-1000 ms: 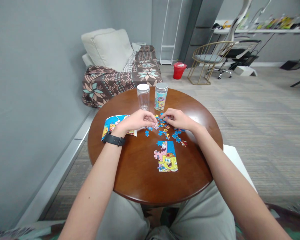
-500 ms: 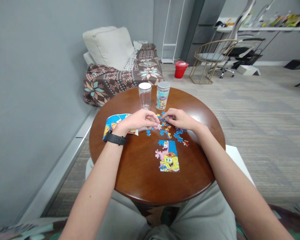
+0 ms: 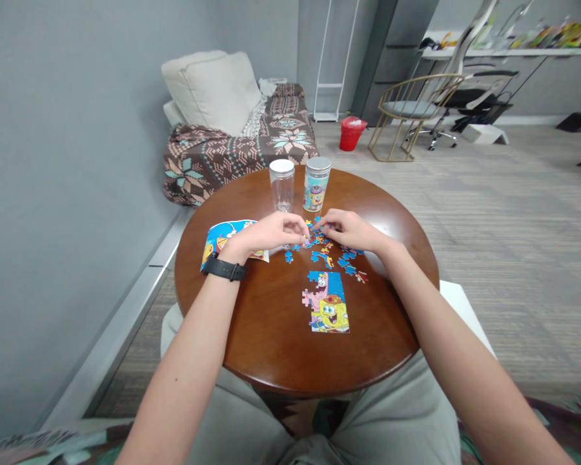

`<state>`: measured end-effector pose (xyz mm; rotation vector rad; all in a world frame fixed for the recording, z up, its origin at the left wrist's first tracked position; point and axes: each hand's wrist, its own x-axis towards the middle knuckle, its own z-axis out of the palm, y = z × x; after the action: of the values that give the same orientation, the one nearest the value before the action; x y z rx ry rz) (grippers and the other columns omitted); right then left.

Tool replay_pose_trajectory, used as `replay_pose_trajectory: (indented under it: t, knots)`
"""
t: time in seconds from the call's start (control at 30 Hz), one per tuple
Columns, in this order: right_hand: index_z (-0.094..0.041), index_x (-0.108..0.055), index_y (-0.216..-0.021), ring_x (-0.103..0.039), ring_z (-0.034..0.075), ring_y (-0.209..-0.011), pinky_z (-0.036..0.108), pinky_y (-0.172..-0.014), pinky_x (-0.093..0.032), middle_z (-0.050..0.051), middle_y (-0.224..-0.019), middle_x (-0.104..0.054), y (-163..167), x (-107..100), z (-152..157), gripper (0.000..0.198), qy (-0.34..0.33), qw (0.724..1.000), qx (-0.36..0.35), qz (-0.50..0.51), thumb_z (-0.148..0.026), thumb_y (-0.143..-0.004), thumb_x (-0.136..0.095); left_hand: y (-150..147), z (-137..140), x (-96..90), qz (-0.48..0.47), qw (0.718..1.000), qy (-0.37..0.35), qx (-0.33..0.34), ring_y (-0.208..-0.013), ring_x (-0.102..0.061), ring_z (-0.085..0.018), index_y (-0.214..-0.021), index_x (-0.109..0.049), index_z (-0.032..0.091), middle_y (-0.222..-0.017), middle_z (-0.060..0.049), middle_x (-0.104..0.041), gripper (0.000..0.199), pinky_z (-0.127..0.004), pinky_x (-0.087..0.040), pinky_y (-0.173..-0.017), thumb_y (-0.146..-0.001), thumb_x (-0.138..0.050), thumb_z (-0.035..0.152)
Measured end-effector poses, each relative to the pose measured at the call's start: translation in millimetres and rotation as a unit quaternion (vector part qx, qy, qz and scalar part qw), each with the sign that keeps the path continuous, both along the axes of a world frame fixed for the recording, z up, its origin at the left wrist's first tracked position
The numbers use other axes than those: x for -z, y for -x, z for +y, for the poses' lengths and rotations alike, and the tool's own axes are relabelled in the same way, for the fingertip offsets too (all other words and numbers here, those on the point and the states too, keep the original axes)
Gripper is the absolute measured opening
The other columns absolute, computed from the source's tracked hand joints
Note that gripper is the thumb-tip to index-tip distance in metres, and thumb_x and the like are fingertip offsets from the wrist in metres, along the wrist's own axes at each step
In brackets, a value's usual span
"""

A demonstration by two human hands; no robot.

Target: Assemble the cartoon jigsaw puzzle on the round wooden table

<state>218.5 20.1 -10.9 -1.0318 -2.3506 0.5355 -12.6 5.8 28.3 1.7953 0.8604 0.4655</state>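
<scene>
left hand (image 3: 283,230) pinches a puzzle piece (image 3: 306,241) beside the loose pieces (image 3: 326,247)

from where i sit, the head view shows me both forearms reaching over a round brown desk (image 3: 266,336). on the left i see thumb and fingers (image 3: 297,221) brought together, with that small pinkish piece between their tips; its print is too small for me to read. the right hand (image 3: 347,231) is opposite, palm down, its fingers bent and the tips down among the loose pieces. i cannot tell whether they have hold of one, since the hand hides what is under it.

the loose pieces, mostly blue with some yellow, orange and red, lie scattered between the hands and toward the near side. nearer the desk's front edge i have a partly joined puzzle (image 3: 332,310), flat and apart from them, its left side jagged, its right side straight; i make out a pink figure and a yellow one on blue.

a picture sheet (image 3: 217,240) lies at the left, partly covered by the left arm, which wears a black watch (image 3: 225,267). behind the hands i count two upright jars side by side: a clear jar (image 3: 283,192) with a white lid and a printed jar (image 3: 314,192) with a silvery one. past the desk i see a white cushion (image 3: 213,93) on a patterned seat (image 3: 290,139), and a red bin (image 3: 352,135).
</scene>
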Motion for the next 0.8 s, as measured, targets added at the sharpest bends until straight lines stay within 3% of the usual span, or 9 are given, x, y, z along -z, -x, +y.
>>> replay_pose_trajectory:
  t: [0.13,0.27,0.37,0.47,0.57,0.67,0.8]
  knots:
    - [-0.017,-0.073,-0.094,-0.055,0.014,-0.070,0.026,-0.070,-0.043,0.004,-0.082,-0.063,-1.3,1.9,2.0,0.023,-0.010,1.000,0.006,0.015,-0.017,-0.082,-0.053,-1.1,0.9,3.2,-0.026,0.999,0.011,-0.018,-0.075,-0.063,-0.013,-0.081,-0.060,0.013,-0.078,-0.002,-0.068,0.020,-0.028,-0.050,-0.075,-0.066,-0.071,0.023]
    - [-0.015,-0.073,-0.092,-0.053,0.013,-0.068,0.026,-0.069,-0.043,0.004,-0.080,-0.062,-1.5,5.9,4.4,0.025,-0.022,0.999,0.017,0.025,-0.014,-0.080,-0.051,-1.9,-5.1,-8.0,-0.034,0.999,-0.015,-0.019,-0.076,-0.063,-0.012,-0.092,-0.064,0.014,-0.080,-0.001,-0.068,0.024,-0.027,-0.050,-0.076,-0.069,-0.069,0.020]
    - [-0.014,-0.073,-0.093,-0.052,0.013,-0.067,0.026,-0.068,-0.042,0.004,-0.079,-0.062,-1.0,7.9,4.9,0.026,-0.028,0.999,0.022,0.031,-0.012,-0.078,-0.051,-1.1,-21.3,-22.3,-0.021,0.999,-0.003,-0.032,-0.071,-0.064,-0.013,-0.082,-0.065,0.013,-0.075,-0.003,-0.069,0.016,-0.027,-0.050,-0.071,-0.070,-0.070,0.022]
    - [-0.015,-0.073,-0.092,-0.052,0.013,-0.066,0.025,-0.067,-0.042,0.003,-0.078,-0.062,-1.1,9.7,4.9,0.027,-0.025,0.999,0.025,0.039,-0.011,-0.077,-0.051,1.5,-52.2,-27.4,-0.029,0.995,0.004,-0.097,-0.072,-0.066,-0.015,-0.080,-0.065,0.014,-0.075,-0.004,-0.071,0.018,-0.028,-0.051,-0.071,-0.069,-0.072,0.025]
    - [-0.016,-0.073,-0.091,-0.054,0.013,-0.068,0.026,-0.068,-0.042,0.003,-0.079,-0.062,-2.1,12.1,6.2,0.027,-0.025,0.998,0.031,0.039,-0.011,-0.076,-0.051,4.7,-91.5,-16.3,-0.033,0.984,-0.008,-0.174,-0.073,-0.067,-0.015,-0.075,-0.064,0.014,-0.075,-0.003,-0.071,0.016,-0.027,-0.052,-0.074,-0.068,-0.073,0.027]
    - [-0.015,-0.073,-0.091,-0.055,0.014,-0.070,0.027,-0.070,-0.043,0.004,-0.081,-0.062,-2.0,10.5,8.2,0.026,-0.032,0.998,0.039,0.037,-0.011,-0.076,-0.051,7.5,-125.8,2.2,-0.004,0.980,0.019,-0.200,-0.073,-0.068,-0.016,-0.077,-0.063,0.015,-0.076,-0.003,-0.071,0.014,-0.027,-0.052,-0.072,-0.073,-0.069,0.028]
    - [-0.015,-0.072,-0.090,-0.054,0.014,-0.069,0.027,-0.070,-0.043,0.004,-0.082,-0.061,3.1,-7.7,-4.9,0.025,-0.063,0.997,0.034,0.033,-0.010,-0.078,-0.050,8.0,-151.3,17.0,0.067,0.966,-0.060,-0.242,-0.071,-0.065,-0.015,-0.078,-0.065,0.017,-0.076,-0.002,-0.071,0.010,-0.026,-0.050,-0.069,-0.077,-0.066,0.027]
